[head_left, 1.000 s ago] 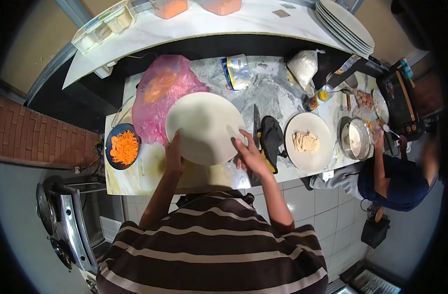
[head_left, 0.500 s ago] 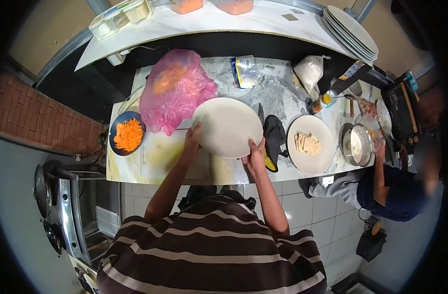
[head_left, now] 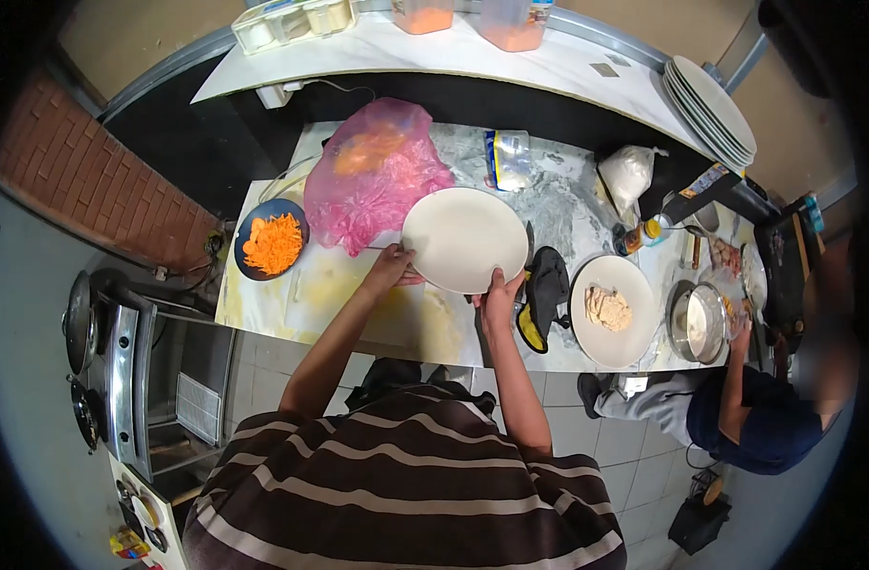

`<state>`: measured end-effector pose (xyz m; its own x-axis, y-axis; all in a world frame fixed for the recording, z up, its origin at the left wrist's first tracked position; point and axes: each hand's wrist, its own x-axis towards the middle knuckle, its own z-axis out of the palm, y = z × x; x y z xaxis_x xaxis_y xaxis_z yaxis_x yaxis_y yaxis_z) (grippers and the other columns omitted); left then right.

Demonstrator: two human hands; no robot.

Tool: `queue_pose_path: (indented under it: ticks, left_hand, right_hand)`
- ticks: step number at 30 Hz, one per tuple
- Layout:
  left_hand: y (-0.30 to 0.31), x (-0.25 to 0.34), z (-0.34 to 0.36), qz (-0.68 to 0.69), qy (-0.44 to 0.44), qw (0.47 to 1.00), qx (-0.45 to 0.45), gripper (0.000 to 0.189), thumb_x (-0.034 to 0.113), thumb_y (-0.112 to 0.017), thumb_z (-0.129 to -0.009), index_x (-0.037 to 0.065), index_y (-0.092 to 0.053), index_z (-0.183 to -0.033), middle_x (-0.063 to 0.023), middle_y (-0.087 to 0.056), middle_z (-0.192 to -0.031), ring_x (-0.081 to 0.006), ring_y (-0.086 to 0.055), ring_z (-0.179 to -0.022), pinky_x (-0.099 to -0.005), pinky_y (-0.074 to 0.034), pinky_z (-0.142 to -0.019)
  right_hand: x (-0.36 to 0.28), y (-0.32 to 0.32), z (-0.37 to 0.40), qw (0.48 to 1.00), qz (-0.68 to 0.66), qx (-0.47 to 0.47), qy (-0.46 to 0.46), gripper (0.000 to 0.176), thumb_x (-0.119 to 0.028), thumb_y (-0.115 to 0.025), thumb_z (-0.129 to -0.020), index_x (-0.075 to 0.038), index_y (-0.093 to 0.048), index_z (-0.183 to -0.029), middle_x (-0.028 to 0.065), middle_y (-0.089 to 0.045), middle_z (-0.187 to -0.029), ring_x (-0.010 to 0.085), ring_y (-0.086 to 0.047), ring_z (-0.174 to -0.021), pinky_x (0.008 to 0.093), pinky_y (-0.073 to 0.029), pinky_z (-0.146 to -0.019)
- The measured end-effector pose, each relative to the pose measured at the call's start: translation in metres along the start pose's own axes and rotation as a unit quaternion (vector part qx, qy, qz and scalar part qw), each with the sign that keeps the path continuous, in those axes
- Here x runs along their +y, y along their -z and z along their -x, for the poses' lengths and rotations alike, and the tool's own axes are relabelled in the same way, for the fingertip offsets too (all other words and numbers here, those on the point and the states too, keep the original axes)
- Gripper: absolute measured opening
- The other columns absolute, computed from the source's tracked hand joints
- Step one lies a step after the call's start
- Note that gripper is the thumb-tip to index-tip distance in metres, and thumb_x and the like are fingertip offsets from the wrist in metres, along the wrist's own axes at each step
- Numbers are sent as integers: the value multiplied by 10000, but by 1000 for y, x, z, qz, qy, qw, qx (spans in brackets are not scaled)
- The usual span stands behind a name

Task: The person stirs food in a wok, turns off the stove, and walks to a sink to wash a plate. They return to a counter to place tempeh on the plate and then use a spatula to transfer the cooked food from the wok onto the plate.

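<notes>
An empty cream plate (head_left: 465,237) is held over the counter between my two hands. My left hand (head_left: 394,268) is closed on its lower-left edge. At the lower-right edge, my right hand (head_left: 499,296) grips it with the thumb on top. Just behind the plate lies a pink plastic bag (head_left: 373,195) with something orange inside. Right of my right hand are a black and yellow cloth-like item (head_left: 546,296) and a knife blade (head_left: 529,235), partly hidden. A second cream plate (head_left: 587,342) carries a pale, minced-looking food mass (head_left: 608,309).
A dark plate (head_left: 245,261) of shredded carrot (head_left: 274,243) sits at the left. Farther back are a clear packet (head_left: 512,161), a white bag (head_left: 629,176) and a bottle (head_left: 634,237). Stacked plates (head_left: 710,109) stand on the shelf. A person (head_left: 757,413) works at the right near metal bowls (head_left: 698,323).
The camera view has turned, so the counter appears shifted right and down. My left hand has slid lower along the plate's left edge. Both hands still hold the plate.
</notes>
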<state>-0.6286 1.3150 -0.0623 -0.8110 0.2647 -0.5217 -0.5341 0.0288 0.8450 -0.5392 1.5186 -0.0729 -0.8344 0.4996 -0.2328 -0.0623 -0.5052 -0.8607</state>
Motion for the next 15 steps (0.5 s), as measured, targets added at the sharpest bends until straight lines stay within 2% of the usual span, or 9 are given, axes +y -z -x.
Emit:
queue_pose_path:
  ticks: [3,5,6,8,9,10,12,13,15]
  left_hand:
    - [3,-1,11,-3,35,999,-28,358,223,-511,-993,-10,-444,-1256,-142,-636,-1058,-244,-694,-885,-335,-594,-767]
    - [7,-10,20,19,7,998,-57,433,314,-545,-985,15,-452,-1283,-132,-621,-1090,-242,-685,-906,-333,-570,-807]
    - [9,-15,25,22,9,998,-55,433,314,-545,-985,15,-452,-1283,-132,-621,-1090,-242,-685,-906,-333,-570,-807]
    - [7,-14,48,-23,-42,999,-27,421,334,-543,-987,39,-473,-1280,-111,-627,-1085,-222,-675,-916,-316,-542,-822]
    - [8,-14,59,-22,-40,999,-28,421,334,-543,-987,39,-473,-1280,-111,-627,-1085,-222,-675,-916,-316,-542,-822]
    - [10,-15,72,-18,-50,998,-34,403,334,-544,-988,50,-491,-1270,-101,-629,-1086,-214,-670,-925,-317,-531,-830]
    - [10,-22,94,-10,-57,998,-37,387,334,-545,-990,60,-508,-1260,-90,-631,-1086,-205,-665,-935,-317,-521,-838]
    - [11,-26,104,-12,-64,997,-51,366,329,-535,-996,59,-523,-1242,-87,-631,-1087,-203,-662,-941,-322,-519,-845]
    - [14,-30,121,-9,-68,996,-53,347,324,-525,-1002,58,-538,-1225,-83,-631,-1089,-201,-658,-947,-327,-516,-853]
  right_hand:
    - [-5,-3,-6,999,39,-15,4,396,-136,-400,-1030,-165,-205,-1374,120,-556,-940,162,-494,-462,267,-367,-352]
    - [-4,2,-16,997,70,-20,6,407,-111,-426,-1012,-142,-191,-1342,131,-562,-889,180,-535,-473,276,-381,-346]
    - [-2,5,-21,997,72,-21,3,407,-111,-426,-1012,-142,-191,-1342,131,-562,-889,180,-535,-473,276,-381,-346]
    - [-5,9,-28,990,132,-1,-37,443,-59,-419,-989,-123,-174,-1352,172,-563,-872,198,-531,-436,310,-398,-343]
    - [-6,16,-34,986,153,-27,-56,510,-28,-465,-950,-85,-154,-1351,230,-554,-1000,259,-610,-518,353,-513,-380]
    - [3,24,-42,986,155,-26,-58,510,-28,-465,-950,-85,-154,-1351,230,-554,-1000,259,-610,-518,353,-513,-380]
    - [23,36,-53,976,214,-17,-32,467,-8,-474,-937,-32,-169,-1291,252,-549,-1056,359,-675,-648,409,-611,-480]
    - [4,24,-41,975,214,-21,-63,475,9,-469,-923,2,-162,-1286,293,-521,-1150,422,-682,-727,459,-643,-585]
    - [-3,25,-41,971,211,-48,-99,479,15,-470,-918,16,-166,-1288,298,-528,-1153,422,-685,-752,450,-643,-589]
